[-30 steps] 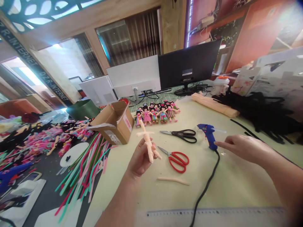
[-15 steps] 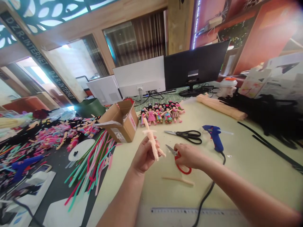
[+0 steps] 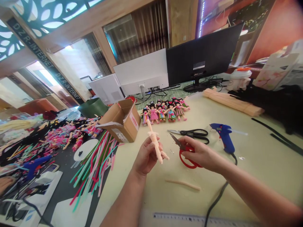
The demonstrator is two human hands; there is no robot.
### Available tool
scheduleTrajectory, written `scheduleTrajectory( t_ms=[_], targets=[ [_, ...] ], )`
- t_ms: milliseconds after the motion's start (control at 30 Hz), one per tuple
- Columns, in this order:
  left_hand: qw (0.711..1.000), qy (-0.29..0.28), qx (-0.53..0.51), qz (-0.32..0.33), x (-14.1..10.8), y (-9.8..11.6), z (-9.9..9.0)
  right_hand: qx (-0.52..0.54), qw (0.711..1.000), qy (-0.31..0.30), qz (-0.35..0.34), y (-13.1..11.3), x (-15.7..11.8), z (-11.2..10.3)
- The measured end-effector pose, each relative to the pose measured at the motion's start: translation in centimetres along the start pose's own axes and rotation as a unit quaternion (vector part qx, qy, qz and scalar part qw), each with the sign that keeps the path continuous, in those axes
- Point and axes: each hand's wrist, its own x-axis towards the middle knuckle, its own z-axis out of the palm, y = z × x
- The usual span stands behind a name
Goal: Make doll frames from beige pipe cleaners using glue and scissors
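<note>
My left hand [image 3: 146,156] is closed around a small peach-coloured figure [image 3: 156,146] made of fuzzy stems, held upright above the pale table. My right hand [image 3: 197,151] grips red-handled scissors [image 3: 187,164], whose blades point up and left toward the figure without touching it. Behind them lie black-handled scissors [image 3: 194,133]. A loose peach stem [image 3: 183,184] rests on the table below my hands. Several finished dolls [image 3: 162,112] in colourful dresses stand grouped beyond the figure.
A blue glue gun [image 3: 223,135] lies right, its cord running toward me. An open cardboard box [image 3: 124,126] stands left, near coloured stems [image 3: 94,167]. A ruler [image 3: 189,218] lies at the near edge. Monitors [image 3: 201,56] line the back; a peach bundle [image 3: 233,102] lies back right.
My right hand has picked the red scissors up off the table and lifted them slightly. The figure stays in my left hand. The camera view has shifted a little.
</note>
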Motion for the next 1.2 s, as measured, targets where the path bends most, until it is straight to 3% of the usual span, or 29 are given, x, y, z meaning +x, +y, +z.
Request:
scheduleTrajectory(
  t_ms=[200,400,600,800,1200],
  targets=[
    [0.999,0.012,0.03,0.014,0.3,-0.5,-0.5,0.085,0.995,-0.016,-0.056,-1.5,-1.0,0.5],
    [0.996,0.034,0.067,0.037,0.2,-0.4,-0.4,-0.08,0.986,0.046,-0.136,-3.1,-2.1,0.5],
    [0.992,0.061,0.1,0.045,0.0,-0.5,-0.1,-0.189,0.96,0.107,-0.179,-2.6,-3.1,2.0],
    [0.986,0.098,0.123,0.06,-0.1,-0.6,0.7,-0.209,0.95,0.117,-0.201,-2.0,-3.6,2.8],
    [0.982,0.109,0.133,0.074,-0.4,-0.8,1.4,-0.263,0.933,0.131,-0.208,-1.5,-4.0,3.3]
  ],
)
